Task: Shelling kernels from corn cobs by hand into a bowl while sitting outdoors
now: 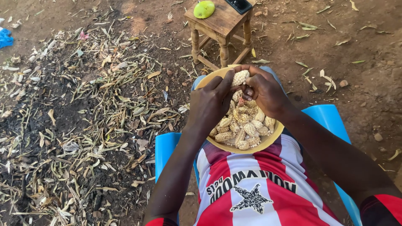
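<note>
A pale corn cob [240, 77] is gripped between both my hands above a yellow bowl [208, 79] on my lap. My left hand [210, 102] wraps the cob's near side with the thumb pressed on its kernels. From the right, my right hand [264, 90] closes its fingers on the same cob. Inside the bowl lie several short cob pieces [245, 127] with pale yellow kernels, partly hidden under my hands.
I sit in a blue plastic chair [165, 146] on bare earth. A small wooden stool [221, 26] stands ahead, bearing a green fruit [204, 8] and a dark flat object [240, 5]. Dry husks and leaves [83, 117] cover the ground at left.
</note>
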